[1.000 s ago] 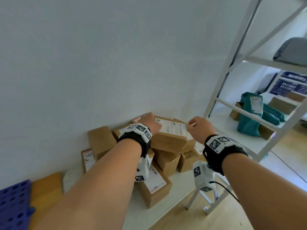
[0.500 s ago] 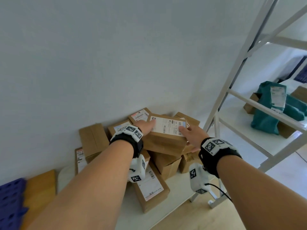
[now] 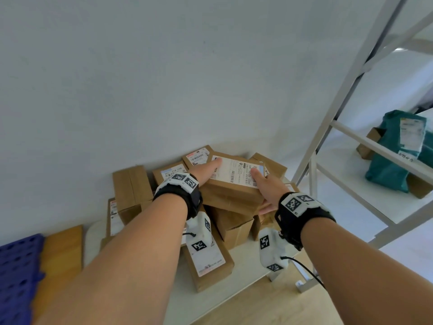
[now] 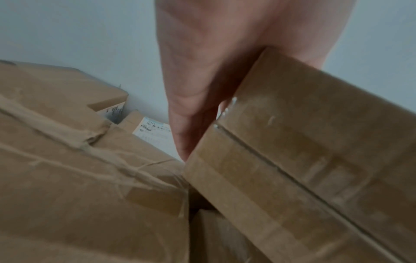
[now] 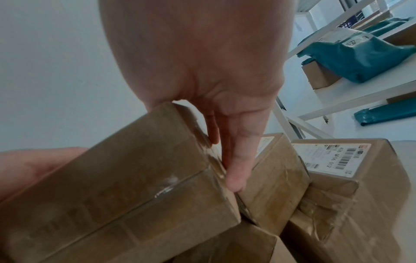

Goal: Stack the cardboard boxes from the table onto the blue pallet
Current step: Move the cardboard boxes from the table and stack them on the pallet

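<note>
A pile of brown cardboard boxes sits on the white table against the wall. The top box carries a white shipping label. My left hand grips its left end, thumb on the label and fingers down the side. My right hand grips the right end, thumb on top and fingers under the edge. The left wrist view shows the left hand against the box end. The right wrist view shows the right hand along the box's end. The blue pallet is at the lower left.
Other boxes lie under and around the top one, and a long box lies near the table's front. An orange board lies beside the pallet. A white shelf rack with teal bags stands right.
My right hand, a fist beside the pile a second ago, has come onto the top box's right end. My left hand has slid along its left end.
</note>
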